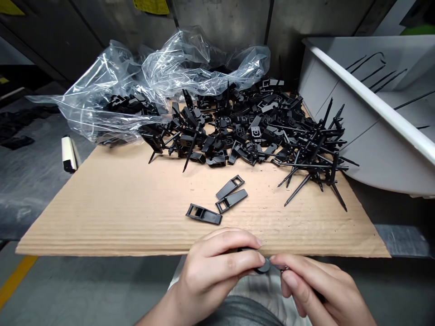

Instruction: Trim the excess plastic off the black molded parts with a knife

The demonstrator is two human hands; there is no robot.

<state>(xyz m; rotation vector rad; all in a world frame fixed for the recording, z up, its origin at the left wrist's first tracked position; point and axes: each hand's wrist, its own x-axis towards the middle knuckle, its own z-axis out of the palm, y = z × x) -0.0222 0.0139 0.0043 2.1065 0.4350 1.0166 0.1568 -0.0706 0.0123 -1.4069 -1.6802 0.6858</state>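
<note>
My left hand (220, 262) is closed around a black plastic part (263, 266), whose rounded end shows between the fingertips; the fingers cover the remainder. Close against that end, my right hand (316, 283) pinches something small and thin that I cannot make out. Both hands are just in front of the cardboard's near edge, above the lap. Three flat black plastic clips (232, 200) with rectangular openings lie on the cardboard beyond my hands, two side by side and one nearer to the left.
A sheet of cardboard (112, 203) covers the work surface. Across its back lies a heap of black plastic parts (238, 129), with spiky sprues at the right. A clear plastic bag (163, 72) rests behind, a grey bin (360, 149) holding thin black pieces stands right, and a cream-and-black object (69, 154) lies left.
</note>
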